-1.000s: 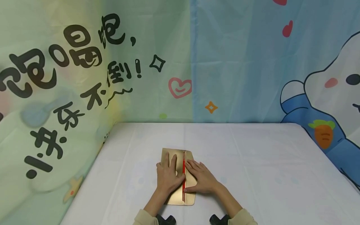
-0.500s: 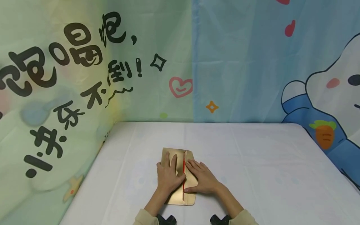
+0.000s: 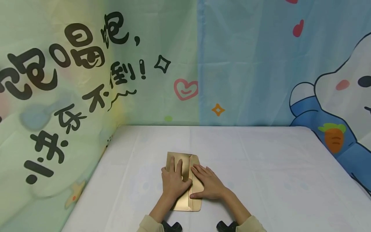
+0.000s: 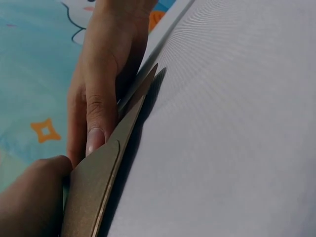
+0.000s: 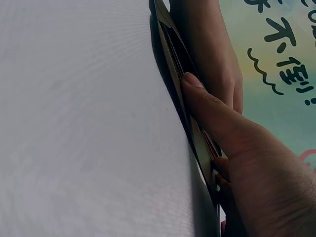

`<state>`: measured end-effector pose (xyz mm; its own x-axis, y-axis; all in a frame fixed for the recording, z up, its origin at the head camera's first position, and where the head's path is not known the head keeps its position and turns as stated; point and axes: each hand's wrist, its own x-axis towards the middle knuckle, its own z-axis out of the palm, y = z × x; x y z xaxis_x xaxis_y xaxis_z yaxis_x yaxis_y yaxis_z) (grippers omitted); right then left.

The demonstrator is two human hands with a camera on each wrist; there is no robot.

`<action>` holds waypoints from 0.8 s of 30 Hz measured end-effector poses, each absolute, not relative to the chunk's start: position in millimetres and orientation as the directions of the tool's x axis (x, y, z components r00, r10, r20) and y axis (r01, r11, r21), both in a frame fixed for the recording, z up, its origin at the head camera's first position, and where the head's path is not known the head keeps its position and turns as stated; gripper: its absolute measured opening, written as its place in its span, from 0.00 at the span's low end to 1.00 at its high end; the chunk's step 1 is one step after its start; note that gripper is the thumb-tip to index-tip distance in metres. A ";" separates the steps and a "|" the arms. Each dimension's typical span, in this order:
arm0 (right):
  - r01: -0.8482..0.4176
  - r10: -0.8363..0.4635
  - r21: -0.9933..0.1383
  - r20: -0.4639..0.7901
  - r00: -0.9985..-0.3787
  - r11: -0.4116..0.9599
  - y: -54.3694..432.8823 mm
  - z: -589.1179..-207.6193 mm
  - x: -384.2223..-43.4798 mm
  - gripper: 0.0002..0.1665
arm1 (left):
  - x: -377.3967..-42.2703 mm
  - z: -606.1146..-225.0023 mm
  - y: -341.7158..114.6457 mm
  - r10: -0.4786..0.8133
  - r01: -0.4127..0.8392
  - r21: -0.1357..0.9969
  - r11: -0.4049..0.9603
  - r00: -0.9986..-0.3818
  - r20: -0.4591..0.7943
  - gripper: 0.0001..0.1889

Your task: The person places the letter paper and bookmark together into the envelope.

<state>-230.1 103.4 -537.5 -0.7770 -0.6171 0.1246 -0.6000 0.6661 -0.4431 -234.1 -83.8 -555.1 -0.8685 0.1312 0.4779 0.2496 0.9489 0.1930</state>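
A gold-tan paper envelope (image 3: 181,205) lies on the white table, its flap (image 3: 197,205) along the right side. My left hand (image 3: 173,183) rests on the envelope's body with spread, mostly straight fingers, the thumb pointing toward the opening. On the flap side, my right hand (image 3: 211,185) lies with its fingers extended and its thumb at the opening's edge. The right wrist view shows the right thumb (image 5: 212,101) touching the gap between the paper layers, where a thin red edge (image 5: 211,143) shows inside. In the left wrist view the envelope (image 4: 96,187) has a slightly raised edge.
White cloth covers the table (image 3: 261,167) around the envelope. Two black objects (image 3: 226,226) stick out beside the wrists at the near edge. A printed curtain (image 3: 243,64) stands behind and to the left.
The red strip along the envelope's opening narrows, then disappears from the head view as the gap closes over it. Both hands stay in nearly the same place.
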 end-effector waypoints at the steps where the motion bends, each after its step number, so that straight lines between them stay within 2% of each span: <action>1: -0.600 -0.617 -0.444 0.124 -0.777 0.666 103.3 -537.4 -230.1 0.61 | -234.2 -555.2 -83.8 0.131 0.248 0.190 0.950 -0.868 0.480 0.41; 10: -0.600 -0.618 -0.441 0.123 -0.777 0.667 103.6 -538.5 -230.9 0.61 | -233.7 -555.2 -82.9 0.131 0.242 0.166 0.956 -0.858 0.496 0.40; 24: -0.609 -0.620 -0.437 0.137 -0.772 0.662 104.7 -540.8 -231.3 0.61 | -231.9 -557.1 -79.5 0.097 0.192 0.167 0.967 -0.884 0.457 0.40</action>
<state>-231.3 104.7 -540.8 -0.7722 -0.6204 0.1367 -0.6091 0.6619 -0.4368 -231.9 -79.5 -557.1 -0.8840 0.0965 0.4574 0.1921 0.9671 0.1671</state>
